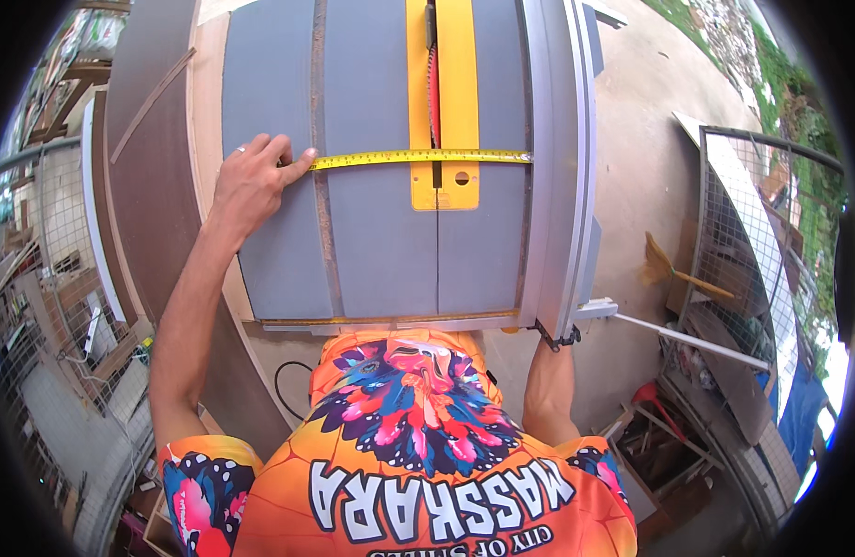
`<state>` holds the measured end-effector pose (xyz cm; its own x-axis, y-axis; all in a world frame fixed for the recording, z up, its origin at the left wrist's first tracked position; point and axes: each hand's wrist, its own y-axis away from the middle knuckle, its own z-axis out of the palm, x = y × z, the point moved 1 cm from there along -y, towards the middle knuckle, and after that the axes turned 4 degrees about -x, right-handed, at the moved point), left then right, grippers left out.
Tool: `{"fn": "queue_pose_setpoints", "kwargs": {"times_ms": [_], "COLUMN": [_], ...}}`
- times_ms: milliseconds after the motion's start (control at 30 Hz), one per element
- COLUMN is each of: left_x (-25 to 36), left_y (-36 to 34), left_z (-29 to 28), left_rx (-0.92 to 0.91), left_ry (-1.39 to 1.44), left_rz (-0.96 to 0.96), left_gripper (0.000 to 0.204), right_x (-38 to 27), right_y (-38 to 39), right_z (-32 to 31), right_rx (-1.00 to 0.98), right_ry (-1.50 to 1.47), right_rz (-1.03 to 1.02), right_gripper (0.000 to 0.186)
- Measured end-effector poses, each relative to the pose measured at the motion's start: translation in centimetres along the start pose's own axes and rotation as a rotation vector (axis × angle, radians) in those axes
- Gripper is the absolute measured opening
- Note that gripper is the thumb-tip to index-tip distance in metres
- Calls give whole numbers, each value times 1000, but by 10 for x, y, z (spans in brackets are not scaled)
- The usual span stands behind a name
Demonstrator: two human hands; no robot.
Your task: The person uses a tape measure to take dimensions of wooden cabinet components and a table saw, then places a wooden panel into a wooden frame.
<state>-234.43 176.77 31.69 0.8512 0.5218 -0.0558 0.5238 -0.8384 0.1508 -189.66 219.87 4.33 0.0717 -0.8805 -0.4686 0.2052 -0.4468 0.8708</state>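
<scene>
My left hand [258, 177] lies at the left of the grey table saw [376, 255], its fingers curled, pinching the end of a yellow tape measure [372, 160]. The tape stretches right across the yellow throat plate [455, 93] and blade [433, 93] to the silver fence [550, 186]. My right hand [553, 342] is at the fence's near end, by its black lever [559, 336]; its fingers are mostly hidden beneath the rail [400, 323].
A brown board [149, 84] runs along the saw's left side, with mesh and wood scraps [56, 306] beyond. At the right stand a mesh frame [752, 213], a yellow broom [687, 278] and a red object [655, 404] on the concrete floor [636, 130].
</scene>
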Motion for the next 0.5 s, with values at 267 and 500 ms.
{"fn": "queue_pose_setpoints", "kwargs": {"times_ms": [267,500], "left_x": [-3,0], "left_y": [1,-2], "left_z": [0,-3], "left_rx": [-33,-65], "left_ry": [-32,-33], "left_rz": [44,48], "left_gripper": [51,51], "right_x": [34,25], "right_y": [-56,-42], "right_z": [21,-18], "right_rx": [46,-25], "right_ry": [-13,-86], "right_rz": [-5,-8], "right_gripper": [58,60]}}
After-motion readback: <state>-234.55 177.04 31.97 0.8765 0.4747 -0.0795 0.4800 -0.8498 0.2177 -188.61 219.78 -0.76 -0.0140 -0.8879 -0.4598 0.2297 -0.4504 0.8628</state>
